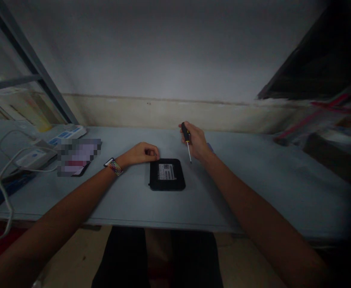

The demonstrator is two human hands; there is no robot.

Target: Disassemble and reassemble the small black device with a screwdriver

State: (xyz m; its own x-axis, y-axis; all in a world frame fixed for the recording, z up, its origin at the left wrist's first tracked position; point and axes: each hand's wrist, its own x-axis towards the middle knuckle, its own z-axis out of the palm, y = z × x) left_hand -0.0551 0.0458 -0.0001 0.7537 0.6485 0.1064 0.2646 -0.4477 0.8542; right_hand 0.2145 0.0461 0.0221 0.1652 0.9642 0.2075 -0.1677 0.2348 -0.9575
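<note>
A flat black box [168, 185] with rounded corners lies on the table, a printed white label [166, 172] on its upper face. At its far left corner rests my left hand [142, 153], fingers loosely curled in and their tips close to the box's edge. Whether anything small is inside those fingers is hidden. My right hand [196, 139] grips a screwdriver [185, 131] by its black and yellow handle, beyond the box and to its right. The metal shaft slants down toward me, and its tip is apart from the box.
On the left are a white power strip [67, 135], white cables [6, 196] and a phone-like slab [79, 158], partly pixelated. Part of a blue object [210, 147] shows behind my right wrist. Blurred red-edged items [313, 116] stand at right. A wall [163, 112] backs the table [127, 204].
</note>
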